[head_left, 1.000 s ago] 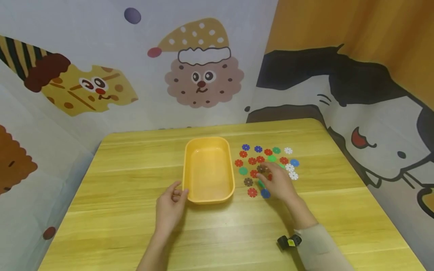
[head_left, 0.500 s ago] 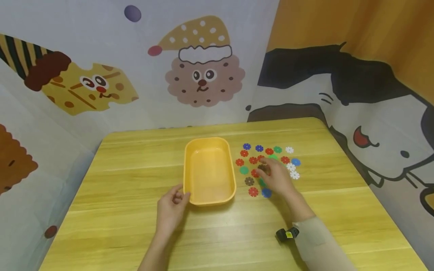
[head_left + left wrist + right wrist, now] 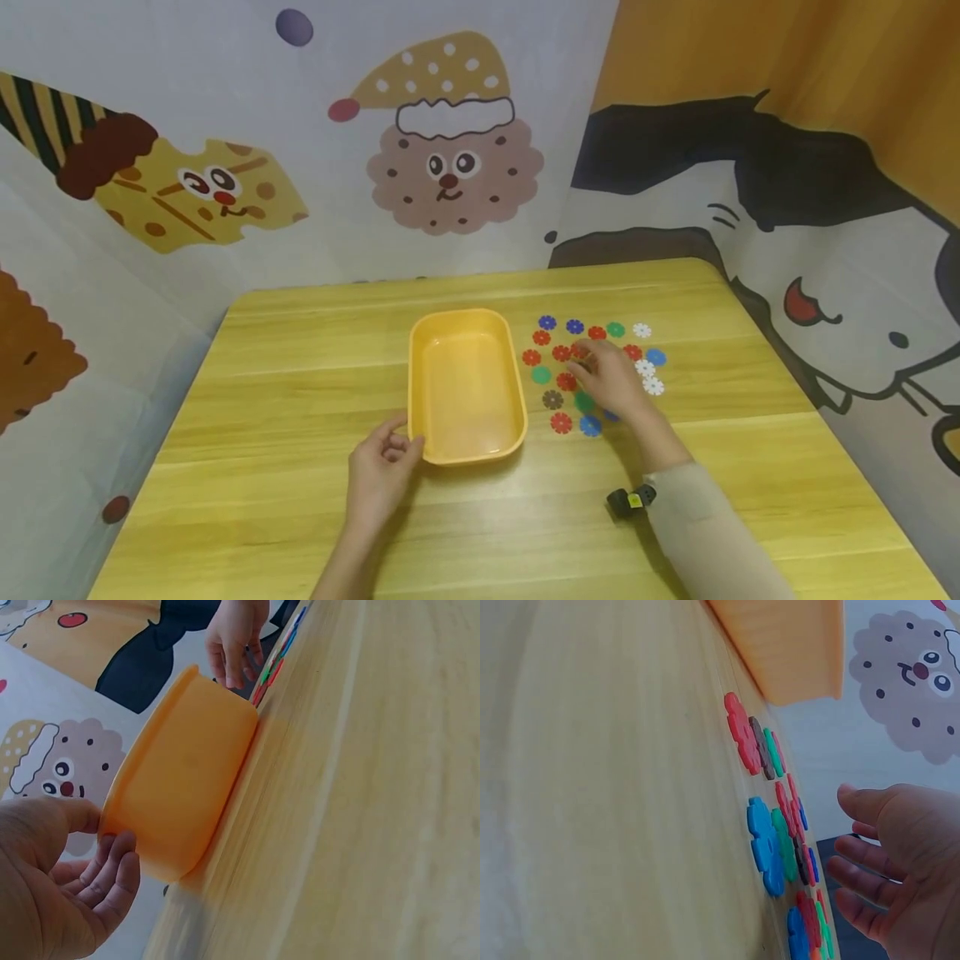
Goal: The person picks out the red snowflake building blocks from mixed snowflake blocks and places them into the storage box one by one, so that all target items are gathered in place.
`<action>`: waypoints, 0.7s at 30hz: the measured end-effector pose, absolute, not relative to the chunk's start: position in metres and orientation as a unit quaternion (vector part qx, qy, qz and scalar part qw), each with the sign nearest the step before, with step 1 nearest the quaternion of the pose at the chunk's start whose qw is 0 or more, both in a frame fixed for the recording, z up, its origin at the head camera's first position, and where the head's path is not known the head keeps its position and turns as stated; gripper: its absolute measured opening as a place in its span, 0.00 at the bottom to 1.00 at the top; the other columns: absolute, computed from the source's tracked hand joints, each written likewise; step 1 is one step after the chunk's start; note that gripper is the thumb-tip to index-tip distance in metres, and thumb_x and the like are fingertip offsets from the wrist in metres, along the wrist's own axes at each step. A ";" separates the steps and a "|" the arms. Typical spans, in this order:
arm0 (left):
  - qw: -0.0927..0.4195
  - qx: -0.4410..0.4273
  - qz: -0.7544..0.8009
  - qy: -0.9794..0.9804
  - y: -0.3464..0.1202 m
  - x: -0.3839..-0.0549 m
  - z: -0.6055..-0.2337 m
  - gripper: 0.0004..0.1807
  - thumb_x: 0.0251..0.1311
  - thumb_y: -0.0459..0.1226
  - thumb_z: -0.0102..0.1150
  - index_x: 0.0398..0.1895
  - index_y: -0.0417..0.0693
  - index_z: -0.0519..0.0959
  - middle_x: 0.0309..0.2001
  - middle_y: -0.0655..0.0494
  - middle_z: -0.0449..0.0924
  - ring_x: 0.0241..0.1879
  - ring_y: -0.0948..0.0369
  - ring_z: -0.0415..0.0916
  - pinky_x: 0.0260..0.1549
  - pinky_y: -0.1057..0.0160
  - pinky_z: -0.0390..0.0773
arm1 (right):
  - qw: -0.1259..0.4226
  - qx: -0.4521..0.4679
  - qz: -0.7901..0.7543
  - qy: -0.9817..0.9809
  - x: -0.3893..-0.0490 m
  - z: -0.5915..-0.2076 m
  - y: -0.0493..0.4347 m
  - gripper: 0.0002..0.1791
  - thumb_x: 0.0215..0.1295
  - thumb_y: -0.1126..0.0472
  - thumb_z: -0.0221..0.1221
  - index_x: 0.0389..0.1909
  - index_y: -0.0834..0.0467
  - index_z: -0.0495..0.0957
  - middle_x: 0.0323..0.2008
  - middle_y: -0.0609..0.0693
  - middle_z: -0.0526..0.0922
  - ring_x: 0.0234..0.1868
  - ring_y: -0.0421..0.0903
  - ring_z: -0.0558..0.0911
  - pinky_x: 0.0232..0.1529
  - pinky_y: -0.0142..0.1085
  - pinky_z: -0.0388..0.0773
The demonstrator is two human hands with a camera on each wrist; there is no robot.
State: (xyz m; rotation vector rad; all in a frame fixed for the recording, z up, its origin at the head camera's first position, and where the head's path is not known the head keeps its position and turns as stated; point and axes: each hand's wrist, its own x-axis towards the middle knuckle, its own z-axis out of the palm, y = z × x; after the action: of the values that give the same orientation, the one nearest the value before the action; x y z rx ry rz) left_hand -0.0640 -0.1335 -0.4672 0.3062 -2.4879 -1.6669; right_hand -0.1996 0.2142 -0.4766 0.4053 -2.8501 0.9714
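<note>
At its near left corner, a yellow rectangular plastic tub [image 3: 467, 392] is pinched by my left hand [image 3: 381, 479], thumb over the rim and curled fingers against the outer wall. Nothing lies inside the tub. To its right, flower-shaped plastic discs are spread flat on the table, among them a red disc [image 3: 561, 423], a brown disc [image 3: 552, 400] and a blue disc [image 3: 765, 846]. Over these discs hovers my right hand [image 3: 617, 381], fingers loosely bent and apart, holding nothing in the right wrist view [image 3: 907, 862]. It hides some discs from the head view.
The wood-grain table [image 3: 285, 400] reaches to a cartoon-printed wall cloth [image 3: 300, 100] behind and at both sides. A small black device [image 3: 630, 502] sits by the right sleeve [image 3: 712, 525]. White discs [image 3: 654, 386] lie at the right of the spread.
The tub has shifted slightly toward me with my left hand at its corner. My right hand has moved a little farther away over the discs, uncovering part of a blue one.
</note>
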 end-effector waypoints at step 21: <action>0.050 0.098 -0.549 -0.828 -0.136 -0.059 -0.468 0.22 0.57 0.28 0.68 0.57 0.34 0.79 0.27 0.54 0.80 0.26 0.63 0.76 0.25 0.71 0.78 | -0.012 0.118 0.312 -0.943 -0.226 -0.482 0.207 0.27 0.70 0.55 0.64 0.64 0.65 0.74 0.49 0.62 0.83 0.51 0.59 0.82 0.53 0.55 0.82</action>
State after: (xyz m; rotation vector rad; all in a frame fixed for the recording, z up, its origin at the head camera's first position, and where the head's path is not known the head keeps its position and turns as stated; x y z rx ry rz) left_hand -0.0592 -0.1363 -0.4682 0.2976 -2.5220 -1.6729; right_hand -0.2258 0.2066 -0.4824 0.3741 -2.9850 0.9868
